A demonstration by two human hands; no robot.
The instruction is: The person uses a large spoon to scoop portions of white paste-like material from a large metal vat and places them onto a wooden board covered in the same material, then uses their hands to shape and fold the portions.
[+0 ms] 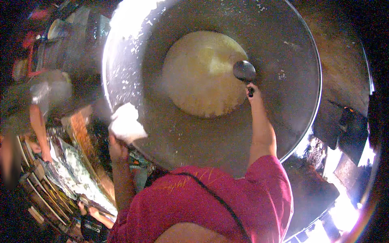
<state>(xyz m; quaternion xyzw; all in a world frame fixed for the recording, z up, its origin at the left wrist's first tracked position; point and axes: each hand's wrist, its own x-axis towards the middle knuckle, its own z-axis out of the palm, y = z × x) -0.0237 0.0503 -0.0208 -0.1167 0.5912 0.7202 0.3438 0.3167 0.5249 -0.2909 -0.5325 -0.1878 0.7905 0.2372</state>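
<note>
A very large metal wok [291, 105] spreads out in front of me. Pale yellow food [198, 89] lies in its bottom under a slight haze; whether it is liquid or grainy I cannot tell. Above the food's right edge, my right hand [252, 92] is closed round the handle of a dark, round-headed ladle [244, 71]. My left hand [117, 148] is closed on a bright white cloth [128, 123] at the wok's near-left rim. The cloth hides part of that rim. White flecks cling to the wok's wall.
At the left, other people's arms [38, 125] reach over a long tray or trough of whitish stuff [77, 168]. A co-worker's hand [94, 212] shows at the lower left. Small orange embers or flame [348, 109] glow right of the wok, near dark slabs.
</note>
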